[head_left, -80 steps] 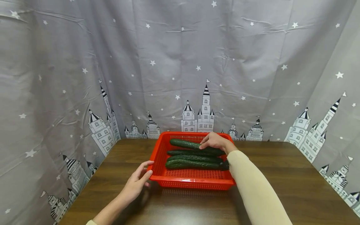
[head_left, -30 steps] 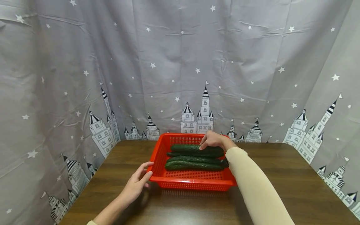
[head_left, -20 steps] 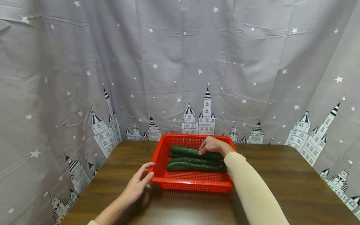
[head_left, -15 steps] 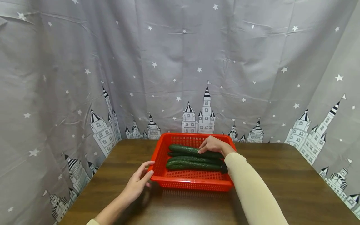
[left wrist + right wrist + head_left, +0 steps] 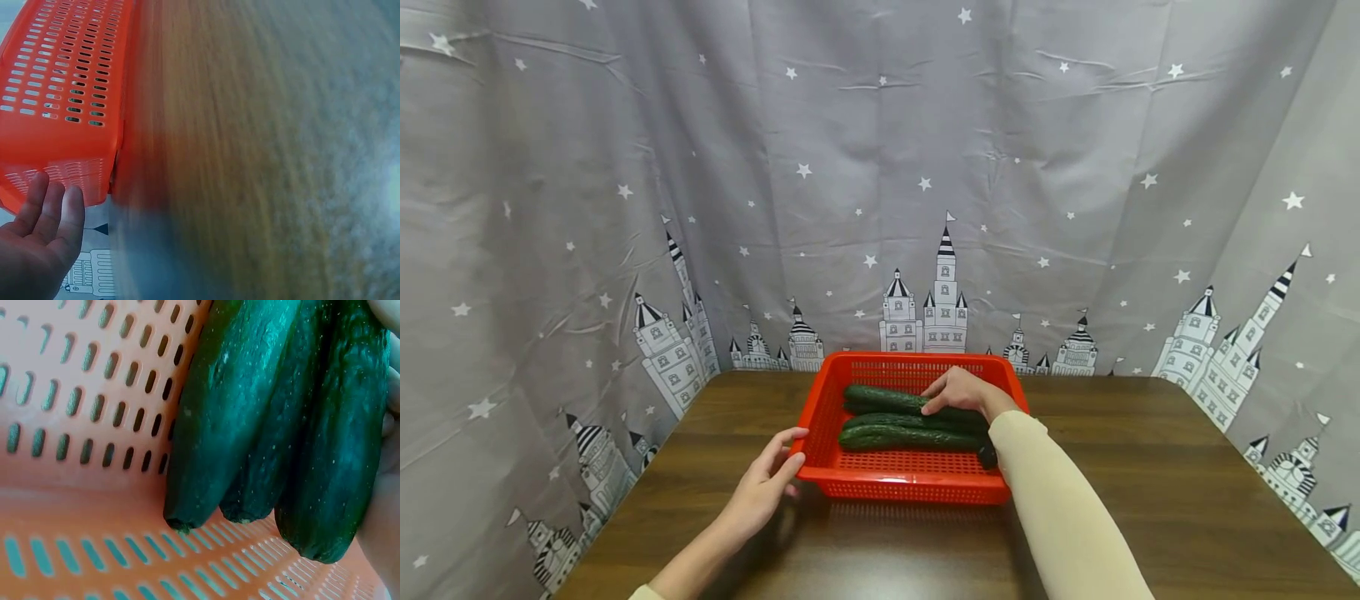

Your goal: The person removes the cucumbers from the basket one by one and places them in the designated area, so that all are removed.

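Observation:
Several dark green cucumbers (image 5: 887, 437) lie side by side in a red perforated plastic basket (image 5: 917, 477) on a table. My right hand (image 5: 958, 392) reaches into the basket and grips the rearmost cucumber (image 5: 880, 397) near its middle. Three blunt cucumber ends show in the right wrist view, and the hand (image 5: 384, 506) holds the rightmost cucumber (image 5: 344, 437). My left hand (image 5: 760, 487) rests at the basket's left side, thumb and index fingertips touching the rim. In the left wrist view, its nearly straight fingers (image 5: 72, 212) lie against the basket's outer wall (image 5: 69, 137).
The brown wooden table (image 5: 1150, 483) extends to both sides of the basket and in front of it. A grey curtain (image 5: 820, 208) printed with stars and castles hangs behind the table and along its sides. A small black object (image 5: 987, 457) sits at my right wrist.
My right hand has brought the rearmost cucumber forward and down, nearer to the other cucumbers. My left hand stays at the basket's left rim, and the basket has hardly moved.

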Available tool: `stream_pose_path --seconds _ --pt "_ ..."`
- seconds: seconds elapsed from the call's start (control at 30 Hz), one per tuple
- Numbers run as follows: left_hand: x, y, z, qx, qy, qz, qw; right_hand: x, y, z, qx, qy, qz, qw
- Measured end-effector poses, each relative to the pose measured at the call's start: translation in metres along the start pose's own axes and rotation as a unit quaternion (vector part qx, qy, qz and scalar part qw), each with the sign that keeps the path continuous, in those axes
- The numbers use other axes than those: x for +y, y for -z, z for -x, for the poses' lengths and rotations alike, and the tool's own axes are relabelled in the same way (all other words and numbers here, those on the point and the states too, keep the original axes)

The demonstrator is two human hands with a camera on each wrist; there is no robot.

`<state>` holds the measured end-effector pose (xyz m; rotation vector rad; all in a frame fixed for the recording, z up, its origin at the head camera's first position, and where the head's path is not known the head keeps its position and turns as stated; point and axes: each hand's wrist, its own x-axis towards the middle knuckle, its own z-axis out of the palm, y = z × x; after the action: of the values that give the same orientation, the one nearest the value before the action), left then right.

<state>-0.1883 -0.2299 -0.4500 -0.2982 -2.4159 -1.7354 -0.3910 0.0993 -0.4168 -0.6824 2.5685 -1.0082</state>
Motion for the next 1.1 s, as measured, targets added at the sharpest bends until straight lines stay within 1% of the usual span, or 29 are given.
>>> stream_pose_path --seconds 0.2,0.33,0.57,0.83,0.93,1.03,1.1 --pt "0.001 -0.001 0.000 0.000 0.003 -0.003 1.0000 0.000 -0.002 0.000 0.007 -0.001 -0.002 1.0000" --pt "0.001 -0.001 0.000 -0.003 0.008 -0.005 0.9999 -0.001 -0.002 0.002 0.008 -0.005 -0.017 0.9998" --pt "-0.002 0.000 -0.001 0.002 0.020 -0.003 0.9998 0.000 -0.002 0.002 0.009 -0.010 -0.033 0.9994" --pt "-0.002 0.000 0.000 -0.008 0.008 0.007 0.9999 0.000 0.003 0.002 0.004 -0.007 -0.041 0.9991" --pt "-0.002 -0.001 0.000 -0.004 0.017 0.014 0.9997 0.001 0.004 0.002 0.002 0.000 -0.041 0.9991" --pt "-0.002 0.000 0.000 0.001 0.026 0.010 0.9996 0.001 0.008 0.001 0.003 0.001 -0.041 0.9991" --pt "-0.002 0.000 0.000 0.005 0.027 0.010 0.9996 0.000 0.010 0.001 0.006 -0.001 -0.043 0.9990"
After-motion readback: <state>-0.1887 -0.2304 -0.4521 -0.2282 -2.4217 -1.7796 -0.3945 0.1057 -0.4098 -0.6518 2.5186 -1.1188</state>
